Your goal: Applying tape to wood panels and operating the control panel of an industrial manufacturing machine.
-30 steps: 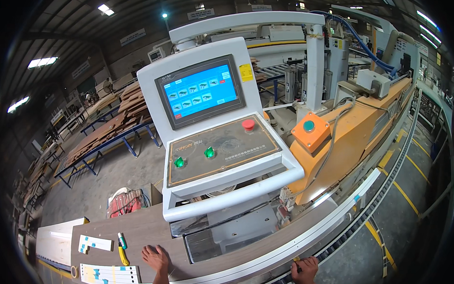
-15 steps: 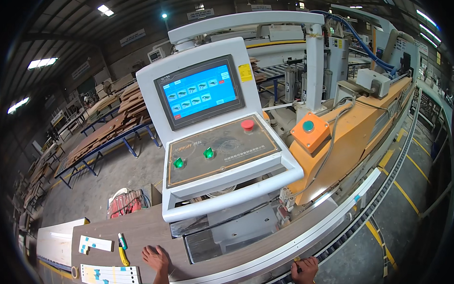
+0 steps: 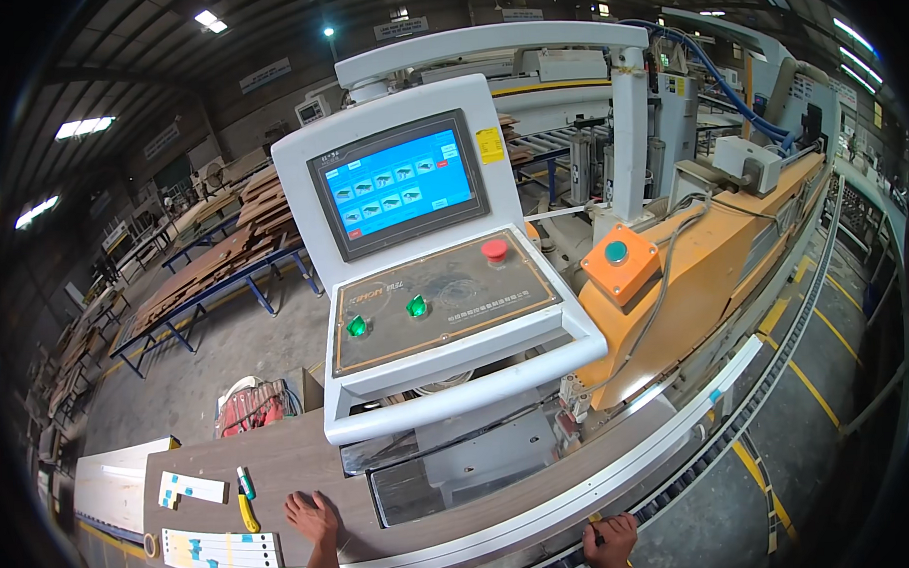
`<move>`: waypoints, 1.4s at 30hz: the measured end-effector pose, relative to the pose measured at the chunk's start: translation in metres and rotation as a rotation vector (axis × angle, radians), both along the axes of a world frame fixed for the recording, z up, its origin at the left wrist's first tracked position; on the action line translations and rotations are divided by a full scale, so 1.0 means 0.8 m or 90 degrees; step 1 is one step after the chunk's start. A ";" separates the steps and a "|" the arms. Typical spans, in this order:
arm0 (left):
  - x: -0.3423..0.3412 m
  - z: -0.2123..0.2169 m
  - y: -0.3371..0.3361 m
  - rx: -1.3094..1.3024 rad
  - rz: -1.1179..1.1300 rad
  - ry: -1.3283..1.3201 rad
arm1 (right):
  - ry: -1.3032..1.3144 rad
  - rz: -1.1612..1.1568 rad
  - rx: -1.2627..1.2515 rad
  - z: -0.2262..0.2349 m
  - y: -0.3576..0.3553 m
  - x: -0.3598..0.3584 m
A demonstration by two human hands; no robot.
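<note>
My left hand (image 3: 311, 516) lies flat, fingers spread, on a grey-brown wooden panel (image 3: 280, 460) at the bottom of the view. My right hand (image 3: 610, 541) rests at the white edge rail (image 3: 543, 516) of the machine, its fingers curled around a thin dark pen-like object. Just above both hands stands a white control console (image 3: 446, 314) with a lit blue touchscreen (image 3: 398, 182), two green buttons (image 3: 386, 316) and a red button (image 3: 494, 250).
A yellow utility knife (image 3: 248, 512), a green marker (image 3: 245, 482), white label strips (image 3: 219, 551) and a tape roll (image 3: 150, 544) lie left of my left hand. An orange machine housing (image 3: 714, 255) with a button box (image 3: 622, 263) runs right. Stacked boards (image 3: 223, 257) fill the hall at left.
</note>
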State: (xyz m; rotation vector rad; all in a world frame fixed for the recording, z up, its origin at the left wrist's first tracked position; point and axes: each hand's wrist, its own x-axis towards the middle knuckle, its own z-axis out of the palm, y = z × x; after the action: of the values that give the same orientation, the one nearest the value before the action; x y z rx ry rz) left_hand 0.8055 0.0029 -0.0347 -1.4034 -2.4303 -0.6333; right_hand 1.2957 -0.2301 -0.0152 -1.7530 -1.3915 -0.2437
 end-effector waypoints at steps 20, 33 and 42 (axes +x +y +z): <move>0.004 0.006 -0.002 -0.009 0.001 -0.009 | -0.002 0.002 -0.004 -0.006 -0.002 0.002; 0.000 -0.001 0.002 0.022 -0.004 0.013 | 0.011 0.009 -0.003 -0.004 0.002 0.001; 0.002 0.004 -0.004 0.016 -0.014 -0.009 | -0.022 -0.001 -0.009 -0.004 -0.007 0.002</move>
State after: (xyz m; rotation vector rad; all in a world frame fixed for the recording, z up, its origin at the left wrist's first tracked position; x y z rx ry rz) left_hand 0.8068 -0.0006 -0.0315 -1.4229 -2.4112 -0.6789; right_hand 1.2974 -0.2355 -0.0181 -1.7701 -1.4197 -0.2674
